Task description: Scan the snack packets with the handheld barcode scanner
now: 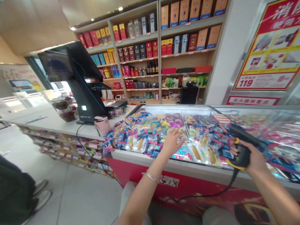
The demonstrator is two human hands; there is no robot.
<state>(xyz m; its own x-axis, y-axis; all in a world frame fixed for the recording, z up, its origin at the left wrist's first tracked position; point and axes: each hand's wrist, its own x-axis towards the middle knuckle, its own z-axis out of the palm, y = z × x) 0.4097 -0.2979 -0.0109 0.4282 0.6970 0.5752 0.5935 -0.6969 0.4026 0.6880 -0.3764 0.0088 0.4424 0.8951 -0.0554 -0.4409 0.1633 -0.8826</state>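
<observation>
While the L hand [172,143] is spread, holding nothing, over wrapped pkts [143,134] mid-frame, the R hand [254,156] grips the scanner [241,158], ctr-right, by its handle, prob. to leave the nose unblocked; pkts lie loose, prob. for easy reach.

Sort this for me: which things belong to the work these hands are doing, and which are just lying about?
Apparently part of the work:
handheld scanner, gripped in the right hand
scanner cord
wrapped packets, piled around the spread left hand

Apparently just around:
pink pouch
black checkout terminal
shelved boxes
red-and-yellow poster
</observation>
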